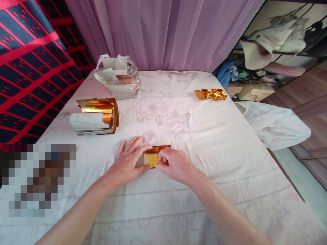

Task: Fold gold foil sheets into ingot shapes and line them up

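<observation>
A small rectangle of gold foil paper [152, 158] lies flat on the cloth-covered table in front of me. My left hand [129, 160] rests open at its left edge, fingers spread on the cloth, with thumb and index fingertip touching the paper. My right hand [176, 165] is closed over the paper's right part, fingers curled and thumb at the lower edge; the fingers partly hide that part. A curved stack of gold foil sheets [98, 106] with white backs lies up and to the left. Several folded gold foil pieces [211, 94] sit in a row at the far right.
A clear plastic bag [119, 86] holding more sheets stands at the back left. The floral cloth [158, 211] has wrinkles. A white plastic bag [278, 124] hangs beside the right edge, near a cluttered shelf [270, 69]. Purple curtain [163, 34] lies behind; a blurred patch covers the lower left.
</observation>
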